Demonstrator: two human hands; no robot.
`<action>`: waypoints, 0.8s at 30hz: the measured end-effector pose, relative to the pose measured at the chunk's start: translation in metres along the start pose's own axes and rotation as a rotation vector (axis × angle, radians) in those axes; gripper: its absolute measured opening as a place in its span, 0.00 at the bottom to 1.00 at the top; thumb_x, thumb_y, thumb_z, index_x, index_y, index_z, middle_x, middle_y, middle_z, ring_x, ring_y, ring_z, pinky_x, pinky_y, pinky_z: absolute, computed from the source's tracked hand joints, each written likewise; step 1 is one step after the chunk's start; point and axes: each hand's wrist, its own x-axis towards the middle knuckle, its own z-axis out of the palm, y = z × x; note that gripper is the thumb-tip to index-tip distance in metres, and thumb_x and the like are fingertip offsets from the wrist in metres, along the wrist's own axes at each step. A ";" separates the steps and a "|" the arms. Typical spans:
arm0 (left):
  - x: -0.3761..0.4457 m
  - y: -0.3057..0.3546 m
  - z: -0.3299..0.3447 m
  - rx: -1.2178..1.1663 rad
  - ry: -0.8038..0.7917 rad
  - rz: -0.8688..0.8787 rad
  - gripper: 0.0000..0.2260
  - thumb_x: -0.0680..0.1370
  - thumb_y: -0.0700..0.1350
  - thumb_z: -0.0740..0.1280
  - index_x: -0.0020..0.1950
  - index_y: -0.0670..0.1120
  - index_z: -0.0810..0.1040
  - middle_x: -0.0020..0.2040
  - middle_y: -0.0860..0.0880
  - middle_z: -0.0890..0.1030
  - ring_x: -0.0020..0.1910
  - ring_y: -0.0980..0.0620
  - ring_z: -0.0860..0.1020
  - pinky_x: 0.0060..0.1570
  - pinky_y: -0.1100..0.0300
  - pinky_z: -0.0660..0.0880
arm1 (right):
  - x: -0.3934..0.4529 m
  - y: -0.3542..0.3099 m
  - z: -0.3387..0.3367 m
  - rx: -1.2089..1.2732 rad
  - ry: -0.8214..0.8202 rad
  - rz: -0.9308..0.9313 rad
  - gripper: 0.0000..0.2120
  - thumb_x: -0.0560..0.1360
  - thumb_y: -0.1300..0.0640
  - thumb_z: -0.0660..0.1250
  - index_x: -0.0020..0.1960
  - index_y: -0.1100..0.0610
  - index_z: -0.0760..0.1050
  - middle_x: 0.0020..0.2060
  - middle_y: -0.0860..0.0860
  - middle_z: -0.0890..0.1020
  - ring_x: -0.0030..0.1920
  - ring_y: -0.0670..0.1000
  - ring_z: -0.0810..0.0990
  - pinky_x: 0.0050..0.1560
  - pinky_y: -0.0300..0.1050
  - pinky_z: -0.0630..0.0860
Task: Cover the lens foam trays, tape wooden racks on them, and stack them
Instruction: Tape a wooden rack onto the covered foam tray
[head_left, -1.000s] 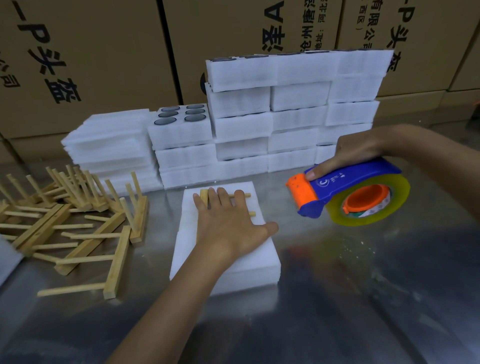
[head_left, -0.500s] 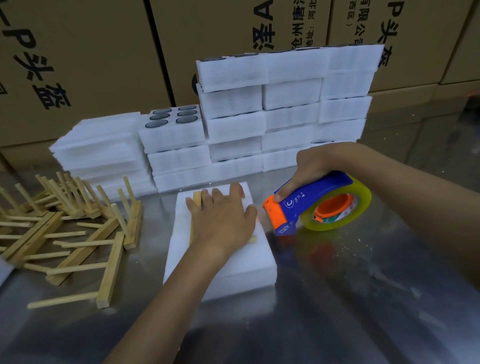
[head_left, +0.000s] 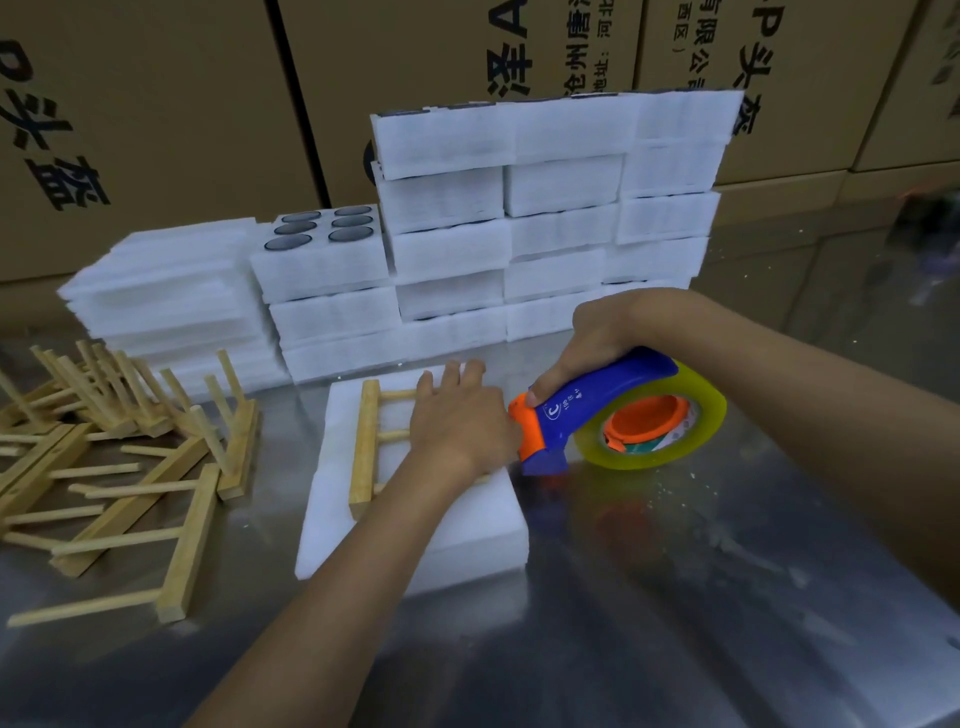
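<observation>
Loose wooden racks (head_left: 130, 467) lie heaped at the left of the metal surface (head_left: 675, 597); stacked foam trays (head_left: 519, 223) stand behind, against cardboard boxes (head_left: 156, 104); a covered foam tray (head_left: 415, 519) lies centre, one wooden rack (head_left: 366, 447) flat on top; left hand (head_left: 462, 426) spread open, palm pressing the rack's right part; right hand (head_left: 597, 343) closed around a tape dispenser (head_left: 613, 410), its orange nose touching the tray's right edge, just beside the left hand.

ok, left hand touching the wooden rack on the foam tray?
Touching. Head view: the left hand lies flat across the wooden rack, its rungs running under the palm, atop the foam tray.
</observation>
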 end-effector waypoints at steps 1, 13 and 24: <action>0.001 0.000 0.000 0.004 0.000 0.000 0.17 0.80 0.50 0.56 0.65 0.48 0.76 0.78 0.49 0.57 0.78 0.48 0.50 0.76 0.45 0.47 | 0.001 -0.006 -0.002 -0.023 -0.018 0.008 0.36 0.54 0.22 0.72 0.42 0.53 0.79 0.33 0.51 0.82 0.33 0.53 0.81 0.36 0.44 0.74; 0.007 0.006 -0.001 0.097 -0.089 -0.002 0.20 0.80 0.54 0.54 0.67 0.47 0.74 0.72 0.45 0.62 0.76 0.43 0.54 0.73 0.41 0.52 | 0.007 -0.060 -0.002 -0.364 -0.029 0.095 0.28 0.60 0.27 0.74 0.40 0.49 0.73 0.37 0.49 0.78 0.34 0.52 0.74 0.31 0.46 0.67; 0.010 -0.001 -0.005 -0.087 -0.093 0.011 0.22 0.81 0.50 0.49 0.67 0.43 0.73 0.72 0.45 0.64 0.75 0.45 0.55 0.73 0.43 0.51 | -0.014 0.042 0.004 0.263 0.053 0.118 0.38 0.52 0.22 0.74 0.45 0.52 0.81 0.31 0.48 0.85 0.32 0.50 0.84 0.34 0.40 0.76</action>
